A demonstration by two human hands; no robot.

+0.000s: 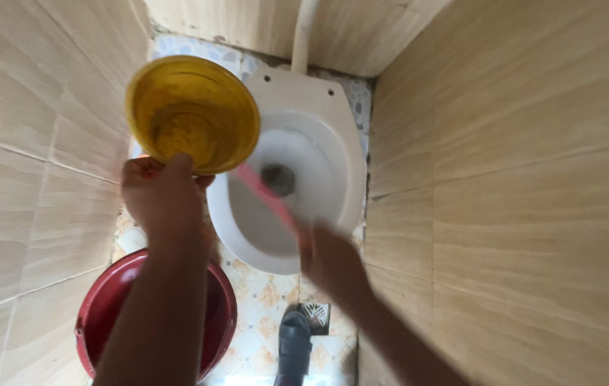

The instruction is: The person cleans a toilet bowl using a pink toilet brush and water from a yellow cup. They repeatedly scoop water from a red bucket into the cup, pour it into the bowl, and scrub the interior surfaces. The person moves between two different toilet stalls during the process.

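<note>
My left hand [164, 196] grips the rim of a yellow plastic bowl [194, 114], held tilted above the left side of a white toilet bowl [319, 136]. My right hand [329, 259], blurred, holds the pink handle of a toilet brush [267, 196]. The handle slants down into the toilet toward the dark drain hole [279, 179]. The brush head is hard to make out.
A red bucket [108, 300] stands on the patterned floor under my left arm. Beige tiled walls close in on the left [26, 179] and right [519, 186]. A floor drain [315, 314] and a dark shoe [294, 347] lie below the toilet. A white pipe [303, 32] rises behind it.
</note>
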